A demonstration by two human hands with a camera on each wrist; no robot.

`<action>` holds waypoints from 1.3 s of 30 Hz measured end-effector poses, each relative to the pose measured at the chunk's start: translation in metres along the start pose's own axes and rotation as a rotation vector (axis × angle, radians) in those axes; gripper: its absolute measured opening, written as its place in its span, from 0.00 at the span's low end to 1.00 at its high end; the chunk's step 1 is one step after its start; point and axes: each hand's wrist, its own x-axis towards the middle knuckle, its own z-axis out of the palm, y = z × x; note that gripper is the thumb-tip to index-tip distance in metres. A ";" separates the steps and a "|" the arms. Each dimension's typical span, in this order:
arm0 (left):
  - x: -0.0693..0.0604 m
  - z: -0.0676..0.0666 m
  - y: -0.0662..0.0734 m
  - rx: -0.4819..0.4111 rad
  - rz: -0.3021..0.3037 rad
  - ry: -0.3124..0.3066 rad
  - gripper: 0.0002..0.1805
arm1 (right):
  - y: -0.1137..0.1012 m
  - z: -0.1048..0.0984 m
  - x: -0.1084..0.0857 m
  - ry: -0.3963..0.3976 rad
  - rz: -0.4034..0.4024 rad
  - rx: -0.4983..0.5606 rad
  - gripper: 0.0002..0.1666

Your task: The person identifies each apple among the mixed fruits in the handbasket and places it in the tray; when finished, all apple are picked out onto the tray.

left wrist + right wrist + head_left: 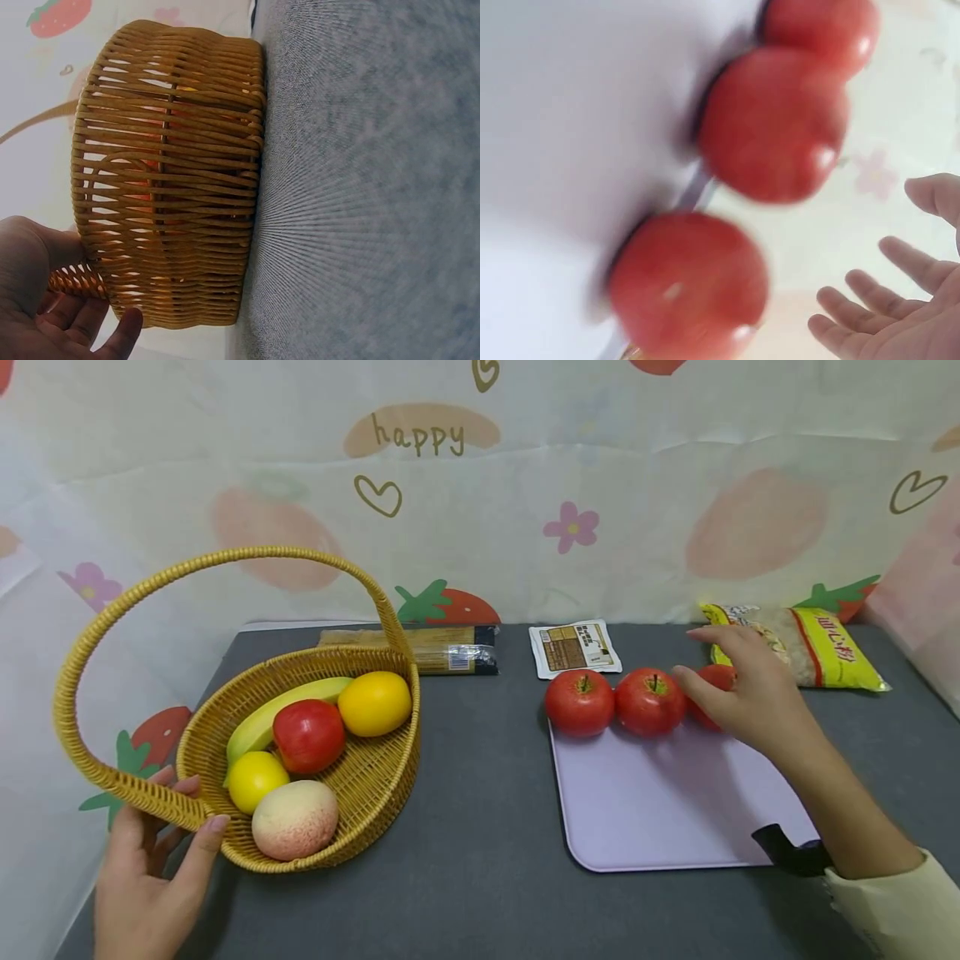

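My left hand (153, 868) grips the yellow wicker basket (390, 797) at the near left foot of its handle, thumb on the near side and fingers behind. In the basket lie a banana (281, 714), a red fruit (309, 737), an orange-yellow fruit (374, 704), a small yellow fruit (257, 782) and a peach (295, 820). My right hand (757, 693) hovers with spread fingers over the right end of a row of three red apples (650, 702) along the far edge of a lilac tray (675, 818). In the right wrist view that hand (900, 300) holds nothing, apart from the apples (776, 124).
Behind the basket lies a pack of dry noodles (450, 650). A small white packet (575, 648) sits behind the apples, and a yellow bag (817, 647) lies at the back right. A printed cloth (480, 543) hangs behind the dark grey table (480, 827).
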 end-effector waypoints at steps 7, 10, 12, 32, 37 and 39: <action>0.000 0.000 0.002 -0.017 0.030 -0.002 0.38 | -0.043 0.021 0.004 -0.002 -0.179 0.027 0.29; -0.001 0.000 0.001 -0.024 0.036 -0.003 0.38 | -0.057 0.033 0.009 -0.014 -0.245 0.033 0.29; 0.000 -0.001 0.001 -0.020 0.036 -0.004 0.38 | -0.067 0.042 0.012 -0.033 -0.279 0.035 0.29; 0.001 -0.001 0.000 -0.002 0.024 -0.020 0.39 | -0.163 0.125 0.038 -0.186 -0.591 0.090 0.33; 0.001 -0.001 0.000 0.009 0.014 -0.028 0.39 | -0.180 0.145 0.043 -0.222 -0.617 0.084 0.35; 0.001 -0.001 0.001 0.012 0.009 -0.028 0.39 | -0.187 0.152 0.045 -0.245 -0.630 0.067 0.35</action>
